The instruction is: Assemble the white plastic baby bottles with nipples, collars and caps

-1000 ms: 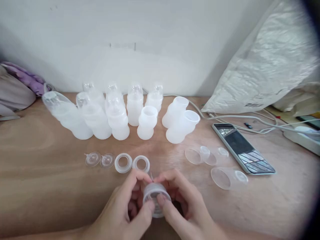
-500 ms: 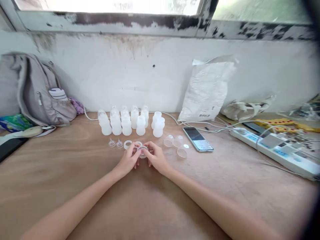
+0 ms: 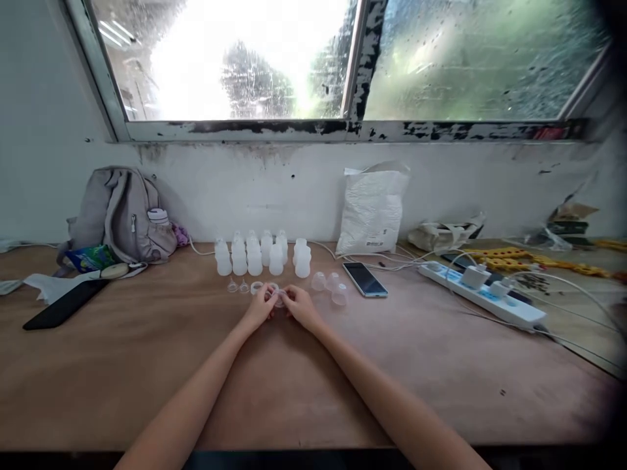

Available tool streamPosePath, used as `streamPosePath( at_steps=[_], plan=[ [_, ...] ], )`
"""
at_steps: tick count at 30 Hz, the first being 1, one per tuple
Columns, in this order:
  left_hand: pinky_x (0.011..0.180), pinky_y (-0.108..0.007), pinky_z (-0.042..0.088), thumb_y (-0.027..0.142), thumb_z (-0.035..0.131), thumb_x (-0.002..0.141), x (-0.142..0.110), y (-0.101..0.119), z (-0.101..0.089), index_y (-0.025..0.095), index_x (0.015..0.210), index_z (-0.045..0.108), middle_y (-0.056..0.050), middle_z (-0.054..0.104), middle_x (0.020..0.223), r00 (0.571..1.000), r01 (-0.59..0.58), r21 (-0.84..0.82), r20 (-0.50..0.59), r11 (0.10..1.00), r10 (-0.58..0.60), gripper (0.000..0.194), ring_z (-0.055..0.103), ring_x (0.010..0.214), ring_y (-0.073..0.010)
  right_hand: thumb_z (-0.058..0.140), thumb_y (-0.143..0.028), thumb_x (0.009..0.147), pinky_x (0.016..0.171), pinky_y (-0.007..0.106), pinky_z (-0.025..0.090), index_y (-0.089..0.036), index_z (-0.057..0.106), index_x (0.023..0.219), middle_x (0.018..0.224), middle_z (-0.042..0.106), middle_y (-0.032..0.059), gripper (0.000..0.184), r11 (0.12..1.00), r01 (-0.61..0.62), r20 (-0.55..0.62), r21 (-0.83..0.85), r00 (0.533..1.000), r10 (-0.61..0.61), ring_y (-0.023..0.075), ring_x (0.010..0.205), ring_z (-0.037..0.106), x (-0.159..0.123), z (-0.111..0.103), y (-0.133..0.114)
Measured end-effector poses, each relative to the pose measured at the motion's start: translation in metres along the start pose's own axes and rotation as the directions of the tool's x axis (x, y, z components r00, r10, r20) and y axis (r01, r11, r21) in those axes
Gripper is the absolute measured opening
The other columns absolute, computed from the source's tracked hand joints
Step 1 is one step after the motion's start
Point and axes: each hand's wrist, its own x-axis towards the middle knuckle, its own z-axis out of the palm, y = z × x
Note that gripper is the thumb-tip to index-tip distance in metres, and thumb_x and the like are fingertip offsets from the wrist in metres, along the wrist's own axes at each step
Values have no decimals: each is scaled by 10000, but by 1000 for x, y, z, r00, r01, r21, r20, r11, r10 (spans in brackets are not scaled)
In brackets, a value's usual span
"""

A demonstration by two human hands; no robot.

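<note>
Between my left hand [image 3: 262,308] and my right hand [image 3: 300,307] is a translucent bottle collar ring [image 3: 279,301]. The fingers of both hands are closed around its sides, low over the table; whether a nipple sits inside it I cannot tell. Just behind my left hand lies a white collar ring [image 3: 256,287], and another collar ring [image 3: 273,286] is partly hidden by the fingers. Two clear nipples [image 3: 243,286] stand to the left. Clear dome caps [image 3: 338,295] lie to the right of my right hand. Several frosted baby bottles [image 3: 254,261] stand upright behind, some with clear caps on.
A phone [image 3: 365,279] lies right of the caps, near a white power strip [image 3: 482,297] with cables. A white plastic bag [image 3: 371,212] leans on the wall. To the left are a grey backpack [image 3: 117,215] and a black flat object [image 3: 66,305] on the wooden table [image 3: 294,391].
The camera view has tilted up, showing more of the window and the table's front edge. Both hands still hold the collar ring, at about the same place before the bottles.
</note>
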Motion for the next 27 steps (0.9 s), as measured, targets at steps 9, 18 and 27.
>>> streamPosePath(
  at_steps=[9,18,27],
  plan=[
    [300,-149,285,277,463,753,0,-2,0,179,754,420,73,426,444,999,-41,61,-24,997,42,107,397,312,-59,484,-334,730,326,170,390,-146,547,755,604,541,-8,200,999,13,53,41,998,-16,69,404,459,3,0,8],
    [334,-162,345,222,483,729,-5,-1,-3,177,876,399,19,531,658,1000,-7,-64,-8,998,7,175,445,364,-50,396,-227,744,378,212,424,-165,533,959,667,533,-13,263,964,-47,104,262,994,20,57,368,424,2,-5,4],
    [361,-159,387,300,442,770,-1,0,-9,169,913,453,1,508,706,992,128,-291,38,948,-122,194,489,415,-54,518,-264,712,378,193,419,-168,545,858,892,511,59,177,986,161,28,42,986,-162,89,535,520,0,1,9]
  ],
)
